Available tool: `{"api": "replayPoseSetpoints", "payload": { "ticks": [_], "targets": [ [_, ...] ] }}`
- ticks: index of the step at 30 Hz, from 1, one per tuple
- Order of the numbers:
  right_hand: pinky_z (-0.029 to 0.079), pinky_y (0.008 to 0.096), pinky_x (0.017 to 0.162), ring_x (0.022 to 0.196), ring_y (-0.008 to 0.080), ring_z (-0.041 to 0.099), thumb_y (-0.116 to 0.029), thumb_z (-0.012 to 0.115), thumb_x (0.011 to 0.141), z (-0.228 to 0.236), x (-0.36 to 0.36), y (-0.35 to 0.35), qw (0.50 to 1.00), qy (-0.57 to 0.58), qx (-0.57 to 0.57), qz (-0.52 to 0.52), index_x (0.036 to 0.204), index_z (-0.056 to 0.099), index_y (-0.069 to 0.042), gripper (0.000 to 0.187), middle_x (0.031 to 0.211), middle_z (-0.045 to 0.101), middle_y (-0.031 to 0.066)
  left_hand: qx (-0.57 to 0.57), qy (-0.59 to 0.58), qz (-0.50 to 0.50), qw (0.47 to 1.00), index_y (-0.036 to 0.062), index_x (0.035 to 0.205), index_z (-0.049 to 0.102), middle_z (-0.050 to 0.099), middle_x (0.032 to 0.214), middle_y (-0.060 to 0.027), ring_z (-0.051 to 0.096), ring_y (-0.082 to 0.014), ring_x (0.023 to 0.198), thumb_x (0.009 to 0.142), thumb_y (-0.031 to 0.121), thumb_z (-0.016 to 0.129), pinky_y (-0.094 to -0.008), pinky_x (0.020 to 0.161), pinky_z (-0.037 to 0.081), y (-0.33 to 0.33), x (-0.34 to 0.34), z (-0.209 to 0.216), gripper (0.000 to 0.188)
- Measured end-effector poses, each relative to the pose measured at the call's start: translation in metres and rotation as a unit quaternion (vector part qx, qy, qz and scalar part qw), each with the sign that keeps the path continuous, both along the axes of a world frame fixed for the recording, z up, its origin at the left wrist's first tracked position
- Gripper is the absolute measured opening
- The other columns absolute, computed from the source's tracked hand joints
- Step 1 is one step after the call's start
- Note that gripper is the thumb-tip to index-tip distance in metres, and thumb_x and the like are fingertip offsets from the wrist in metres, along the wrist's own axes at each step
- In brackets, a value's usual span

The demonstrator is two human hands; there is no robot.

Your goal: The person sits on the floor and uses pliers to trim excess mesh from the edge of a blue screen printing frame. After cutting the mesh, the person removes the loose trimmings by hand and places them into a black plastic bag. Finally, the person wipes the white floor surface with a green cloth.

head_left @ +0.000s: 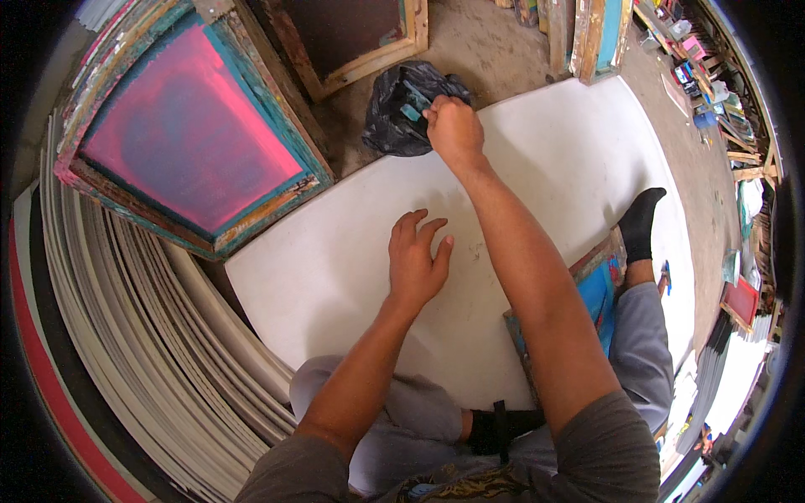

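My right hand (455, 132) reaches out to the far side of a white board (360, 218), its fingers closed at the mouth of a crumpled black plastic bag (392, 138). Inside the bag's opening, right by my fingertips, shows a teal-stained piece (410, 111); whether my fingers grip it, the bag or something else is hidden. My left hand (415, 258) hovers above the middle of the board, fingers spread and slightly curled, holding nothing. A blue-meshed screen frame (597, 289) lies beside my right leg, partly covered by my right forearm.
At the far left leans a wooden screen frame (197, 126) with pink-edged mesh. Long stacked sheets (142, 318) curve along the left. Another wooden frame (411, 46) stands behind the bag. My black-socked foot (641, 222) rests on the board's right side. Clutter lines the far right.
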State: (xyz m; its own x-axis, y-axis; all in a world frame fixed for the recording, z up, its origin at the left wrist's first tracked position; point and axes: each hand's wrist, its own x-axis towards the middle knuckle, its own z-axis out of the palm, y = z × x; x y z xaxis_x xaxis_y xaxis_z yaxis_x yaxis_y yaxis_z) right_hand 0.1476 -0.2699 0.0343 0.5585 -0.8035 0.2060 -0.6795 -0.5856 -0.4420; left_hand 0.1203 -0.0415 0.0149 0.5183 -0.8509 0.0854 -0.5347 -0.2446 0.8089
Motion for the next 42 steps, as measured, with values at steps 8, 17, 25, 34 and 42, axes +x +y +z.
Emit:
{"api": "replayPoseSetpoints", "payload": {
  "ticks": [8,17,25,34,42],
  "targets": [
    [0.051,0.0430,0.095,0.108,0.0372,0.063,-0.004,0.058,0.095,-0.019,-0.087,0.063,0.985,-0.161,-0.058,0.027,0.124,0.067,-0.004,0.031,0.116,0.068,0.0188,0.140,-0.111,-0.062,0.982,0.0208,0.131,0.067,0.035,0.158,-0.0226,0.023,-0.0495,0.147,0.094,0.027,0.066,-0.0646,0.117,0.020,0.007,-0.011,-0.005,0.038],
    [0.026,0.0597,0.116,0.145,0.0499,0.027,-0.036,0.054,0.102,-0.076,-0.199,0.186,0.986,0.106,0.020,-0.126,0.154,0.038,-0.006,0.061,0.158,0.029,0.0304,0.219,-0.171,-0.126,0.952,0.0348,0.150,0.049,0.008,0.169,-0.0191,-0.001,-0.0491,0.154,0.098,0.041,0.060,-0.0673,0.120,0.005,0.010,-0.034,-0.023,0.054],
    [0.019,0.0656,0.117,0.150,0.0507,0.017,-0.043,0.051,0.103,-0.066,-0.202,0.201,0.978,0.153,0.076,-0.124,0.159,0.033,-0.018,0.064,0.162,0.019,0.0308,0.213,-0.183,-0.147,0.949,0.0433,0.151,0.045,0.006,0.169,-0.0189,-0.002,-0.0488,0.154,0.102,0.043,0.054,-0.0653,0.121,0.005,0.012,-0.037,-0.031,0.050],
    [0.019,0.0669,0.116,0.150,0.0503,0.018,-0.039,0.055,0.101,-0.072,-0.211,0.243,0.981,0.147,0.064,-0.109,0.159,0.033,-0.020,0.066,0.163,0.019,0.0287,0.212,-0.180,-0.173,0.945,0.0437,0.151,0.045,0.008,0.169,-0.0193,-0.001,-0.0480,0.154,0.102,0.036,0.054,-0.0650,0.121,0.005,0.013,-0.037,-0.027,0.050],
    [0.020,0.0670,0.116,0.150,0.0496,0.019,-0.040,0.054,0.101,-0.065,-0.205,0.223,0.982,0.147,0.062,-0.106,0.159,0.035,-0.023,0.062,0.162,0.021,0.0283,0.202,-0.168,-0.148,0.953,0.0405,0.153,0.042,0.011,0.169,-0.0186,0.001,-0.0456,0.155,0.101,0.029,0.056,-0.0645,0.121,0.005,0.010,-0.034,-0.031,0.055]
  ]
}}
